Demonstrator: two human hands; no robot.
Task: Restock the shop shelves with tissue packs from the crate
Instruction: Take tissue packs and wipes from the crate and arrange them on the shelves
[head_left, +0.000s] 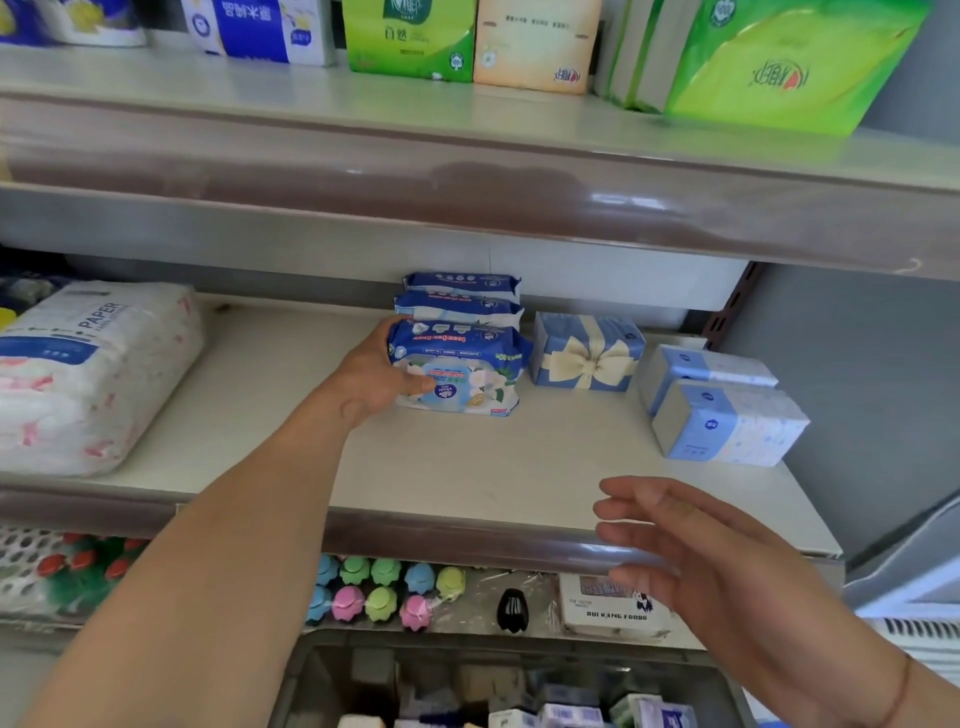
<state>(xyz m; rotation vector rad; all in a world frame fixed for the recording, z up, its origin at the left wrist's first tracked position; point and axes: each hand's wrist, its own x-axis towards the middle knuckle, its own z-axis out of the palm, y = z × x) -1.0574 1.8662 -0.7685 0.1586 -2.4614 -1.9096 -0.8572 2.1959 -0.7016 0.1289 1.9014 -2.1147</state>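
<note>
L hand (376, 371) grips wipes pack (467, 364) on pale mid shelf (467, 467).

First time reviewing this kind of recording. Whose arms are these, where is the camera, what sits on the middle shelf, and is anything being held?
No robot here: these are a person's bare arms, filmed by a wide-angle camera worn on the head. The left hand grips a blue tissue pack standing on the middle shelf, in front of two similar packs. To its right sit a bow-printed blue pack and two pale blue packs; far left, a large white paper pack. The right hand hovers open, empty. The crate below holds more.
</note>
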